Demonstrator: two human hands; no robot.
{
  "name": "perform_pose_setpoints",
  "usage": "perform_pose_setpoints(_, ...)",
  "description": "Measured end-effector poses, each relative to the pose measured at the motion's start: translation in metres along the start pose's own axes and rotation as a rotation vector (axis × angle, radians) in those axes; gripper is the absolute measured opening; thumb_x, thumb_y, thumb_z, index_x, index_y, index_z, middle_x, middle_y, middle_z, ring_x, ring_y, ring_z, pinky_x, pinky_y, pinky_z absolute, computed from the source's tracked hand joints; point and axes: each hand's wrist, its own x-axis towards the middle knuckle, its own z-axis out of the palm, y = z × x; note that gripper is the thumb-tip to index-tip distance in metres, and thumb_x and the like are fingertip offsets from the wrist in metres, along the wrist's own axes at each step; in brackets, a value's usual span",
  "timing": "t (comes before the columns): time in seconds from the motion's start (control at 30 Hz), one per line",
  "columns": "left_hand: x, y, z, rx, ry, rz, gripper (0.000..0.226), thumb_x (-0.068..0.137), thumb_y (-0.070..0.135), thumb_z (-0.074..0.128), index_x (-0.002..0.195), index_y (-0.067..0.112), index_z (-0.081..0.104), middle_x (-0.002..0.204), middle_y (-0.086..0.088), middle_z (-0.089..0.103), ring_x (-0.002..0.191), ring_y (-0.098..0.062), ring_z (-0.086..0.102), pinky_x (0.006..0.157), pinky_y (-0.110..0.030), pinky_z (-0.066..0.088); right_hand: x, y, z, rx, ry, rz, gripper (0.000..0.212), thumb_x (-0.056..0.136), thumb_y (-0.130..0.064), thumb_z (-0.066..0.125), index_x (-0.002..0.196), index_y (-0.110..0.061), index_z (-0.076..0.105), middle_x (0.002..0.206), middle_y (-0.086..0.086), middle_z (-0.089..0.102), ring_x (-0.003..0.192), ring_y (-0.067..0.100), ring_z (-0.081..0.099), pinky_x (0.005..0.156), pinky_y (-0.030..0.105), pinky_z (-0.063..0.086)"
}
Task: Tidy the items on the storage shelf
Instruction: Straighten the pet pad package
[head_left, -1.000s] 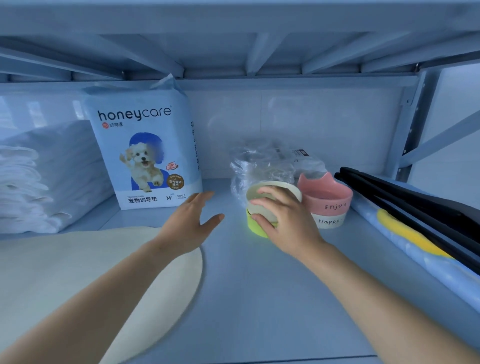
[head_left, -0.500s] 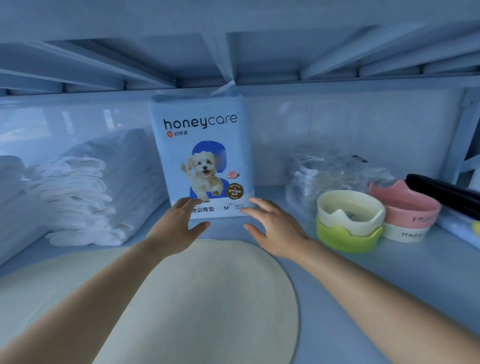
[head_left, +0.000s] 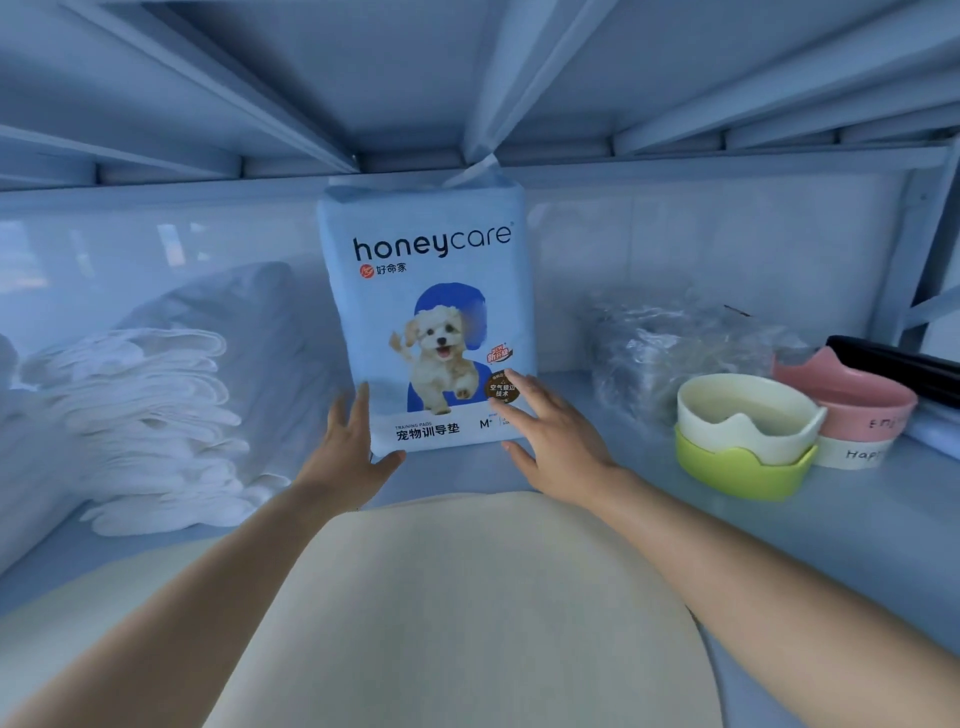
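A light blue "honeycare" pad pack (head_left: 426, 291) with a puppy picture stands upright at the back of the shelf. My left hand (head_left: 347, 452) is open at its lower left corner, fingers touching the pack's edge. My right hand (head_left: 553, 436) is open at the lower right corner, fingertips on the front of the pack. Neither hand grips it. To the right a cream bowl (head_left: 748, 415) sits nested in a green bowl (head_left: 740, 470), with a pink and white bowl (head_left: 857, 415) beside them.
A stack of white folded pads (head_left: 145, 426) lies at the left. A round cream mat (head_left: 457, 613) covers the front of the shelf under my arms. A crumpled clear plastic bag (head_left: 670, 343) sits behind the bowls. A black object (head_left: 898, 364) lies at far right. The shelf above hangs low.
My right hand let go of the cream and green bowls and moved left to the pad pack. My left hand reached forward to the pack. The view turned left and closer.
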Motion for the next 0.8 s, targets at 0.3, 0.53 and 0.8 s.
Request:
perform_pose_setpoints(0.3,0.023,-0.01,0.024,-0.283,-0.035,0.054,0.091,0.088,0.029,0.06,0.147,0.035,-0.009,0.158,0.006,-0.004,0.138,-0.022,0.03,0.092,-0.027,0.032,-0.004,0.01,0.005,0.019,-0.025,0.126,0.054,0.095,-0.032,0.046,0.145,-0.03,0.027,0.158,-0.009,-0.004,0.144,0.017,0.009,0.102,0.035,0.039)
perform_pose_setpoints(0.53,0.031,-0.005,0.034,-0.396,-0.086,0.084,0.086,0.091,0.022,0.055,0.146,0.042,-0.008,0.156,0.018,-0.006,0.141,-0.016,0.024,0.105,-0.037,0.036,-0.005,0.021,-0.001,-0.013,-0.039,0.153,0.055,0.095,-0.031,0.046,0.146,-0.027,0.027,0.158,-0.007,-0.005,0.143,0.017,0.013,0.093,0.036,0.047)
perform_pose_setpoints(0.8,0.045,0.013,0.048,-0.312,-0.142,0.143,0.087,0.091,0.018,0.054,0.146,0.038,-0.01,0.156,0.016,-0.011,0.139,-0.018,0.029,0.095,-0.03,0.036,0.002,0.033,0.001,0.022,-0.051,0.172,0.055,0.095,-0.028,0.047,0.146,-0.027,0.027,0.158,-0.007,-0.008,0.144,0.017,0.013,0.097,0.037,0.046)
